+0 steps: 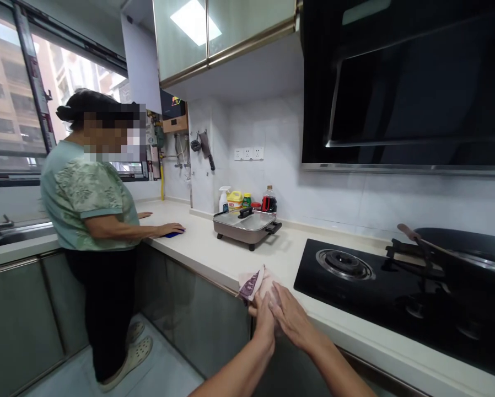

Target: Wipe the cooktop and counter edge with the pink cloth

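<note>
A pale pink cloth (268,283) with a purple patterned corner is bunched up at the counter's front edge, between my two hands. My left hand (263,317) is closed around its lower part, with the fingers partly hidden by the folds. My right hand (289,313) presses against the cloth from the right, fingers bent over it and close to the left hand. Behind the cloth lies the white countertop (214,259), and the black gas hob (334,286) is just to the right.
An electric pan with a glass lid (247,229) stands farther back, before several bottles. A wok (471,253) sits on the hob's right side under the range hood (396,99). At left, another person (94,193) rests a hand on a blue cloth (173,234).
</note>
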`<move>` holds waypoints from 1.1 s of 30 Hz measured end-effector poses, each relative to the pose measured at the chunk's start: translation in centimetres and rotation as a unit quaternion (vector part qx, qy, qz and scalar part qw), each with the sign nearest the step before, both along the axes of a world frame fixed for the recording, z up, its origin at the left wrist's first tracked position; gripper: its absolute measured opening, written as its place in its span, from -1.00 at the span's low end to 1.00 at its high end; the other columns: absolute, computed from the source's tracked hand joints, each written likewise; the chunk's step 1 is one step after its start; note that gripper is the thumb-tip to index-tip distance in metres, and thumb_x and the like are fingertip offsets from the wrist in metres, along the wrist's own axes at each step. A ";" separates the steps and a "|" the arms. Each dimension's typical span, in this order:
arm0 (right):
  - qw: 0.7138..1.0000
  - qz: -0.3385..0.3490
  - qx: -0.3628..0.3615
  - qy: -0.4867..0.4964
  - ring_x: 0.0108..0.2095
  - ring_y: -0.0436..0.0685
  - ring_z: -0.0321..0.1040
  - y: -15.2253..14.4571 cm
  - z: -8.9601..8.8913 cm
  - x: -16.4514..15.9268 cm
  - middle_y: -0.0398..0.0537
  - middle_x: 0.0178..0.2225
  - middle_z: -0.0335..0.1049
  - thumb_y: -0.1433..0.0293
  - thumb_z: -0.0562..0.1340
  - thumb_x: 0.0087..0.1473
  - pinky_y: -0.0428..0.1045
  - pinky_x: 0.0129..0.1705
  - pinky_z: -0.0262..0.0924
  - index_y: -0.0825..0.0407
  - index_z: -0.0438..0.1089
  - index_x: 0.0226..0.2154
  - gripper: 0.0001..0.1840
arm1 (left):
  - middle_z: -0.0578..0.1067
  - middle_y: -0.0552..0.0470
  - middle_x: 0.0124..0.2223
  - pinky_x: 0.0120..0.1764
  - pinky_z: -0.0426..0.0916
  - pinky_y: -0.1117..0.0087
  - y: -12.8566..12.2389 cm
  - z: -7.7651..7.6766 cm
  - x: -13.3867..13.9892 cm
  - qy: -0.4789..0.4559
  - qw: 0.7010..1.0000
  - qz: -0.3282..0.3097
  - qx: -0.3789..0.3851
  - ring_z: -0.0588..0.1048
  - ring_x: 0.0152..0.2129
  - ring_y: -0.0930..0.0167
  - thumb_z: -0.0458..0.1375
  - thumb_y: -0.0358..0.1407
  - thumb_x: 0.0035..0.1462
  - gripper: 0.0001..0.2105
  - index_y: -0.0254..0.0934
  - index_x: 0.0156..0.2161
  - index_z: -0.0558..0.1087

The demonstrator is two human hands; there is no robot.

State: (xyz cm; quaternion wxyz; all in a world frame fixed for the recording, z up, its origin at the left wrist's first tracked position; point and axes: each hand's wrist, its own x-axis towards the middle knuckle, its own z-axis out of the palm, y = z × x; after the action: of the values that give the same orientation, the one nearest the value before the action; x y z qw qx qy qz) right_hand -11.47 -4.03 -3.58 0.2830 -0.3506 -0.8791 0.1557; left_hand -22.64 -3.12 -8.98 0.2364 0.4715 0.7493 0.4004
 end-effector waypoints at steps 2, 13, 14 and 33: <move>0.998 -0.020 0.035 -0.057 0.38 0.41 0.12 0.9 -0.4 -0.4 0.33 0.37 0.16 0.24 0.08 0.33 0.29 0.40 0.01 0.13 0.16 0.36 -0.37 | 0.36 -0.23 0.19 0.12 0.44 0.32 -1.2 -0.2 -1.9 -0.053 0.998 0.014 -0.004 0.53 0.11 0.28 -0.19 -0.18 0.38 -0.35 -0.11 0.52 -0.18; 0.943 -0.171 0.155 -0.241 0.03 0.42 0.31 1.6 0.0 -6.3 0.30 0.09 0.38 0.35 0.46 0.00 0.31 0.04 0.19 0.07 0.22 0.32 -0.13 | 0.42 -0.17 0.18 0.17 0.34 0.08 -5.2 2.2 -10.9 0.329 0.938 -0.061 0.088 0.41 0.15 0.10 0.20 -0.34 0.19 -0.41 0.01 0.34 0.39; 0.938 -0.180 0.163 -0.248 0.04 0.42 0.29 1.9 -0.1 -6.7 0.30 0.12 0.37 0.31 0.48 -0.02 0.31 0.04 0.19 0.07 0.22 0.32 -0.11 | 0.43 -0.19 0.16 0.17 0.34 0.03 -5.2 2.5 -11.1 0.373 0.921 -0.026 0.109 0.41 0.14 0.07 0.23 -0.32 0.19 -0.43 -0.01 0.31 0.43; 0.907 -0.191 0.349 -0.139 -0.17 0.21 0.33 4.4 -4.1 -5.8 0.12 -0.01 0.47 0.42 0.12 0.37 0.14 -0.18 0.23 0.04 0.34 0.14 -0.67 | 0.48 -0.21 0.20 0.16 0.27 0.04 0.2 4.1 -9.5 0.556 0.795 -0.153 0.188 0.43 0.10 0.05 0.46 -0.34 -0.07 -0.29 -0.25 0.23 0.40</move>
State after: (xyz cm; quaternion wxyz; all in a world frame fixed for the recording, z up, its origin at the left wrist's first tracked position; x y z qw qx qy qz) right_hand -17.30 0.35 -7.73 0.2867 -0.4089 -0.8237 -0.2687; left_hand -32.16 -2.88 -4.92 -0.2564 0.7565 0.5798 0.1606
